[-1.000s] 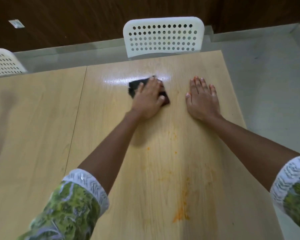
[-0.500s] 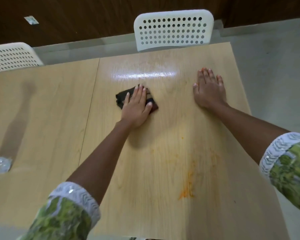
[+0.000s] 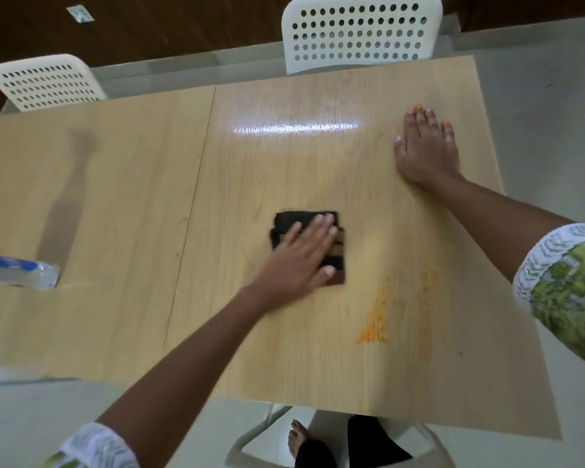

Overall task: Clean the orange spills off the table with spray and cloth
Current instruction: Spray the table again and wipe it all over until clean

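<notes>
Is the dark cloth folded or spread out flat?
Folded: the dark cloth shows stacked layered edges in a compact rectangle under the left hand.

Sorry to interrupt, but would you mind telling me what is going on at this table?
A person is wiping orange spills off a wooden table. The left hand presses flat on a dark folded cloth, which lies just left of the orange smear and does not cover it. The right hand rests flat on the far side of the table. A bottle lies at the left edge, untouched.
</notes>
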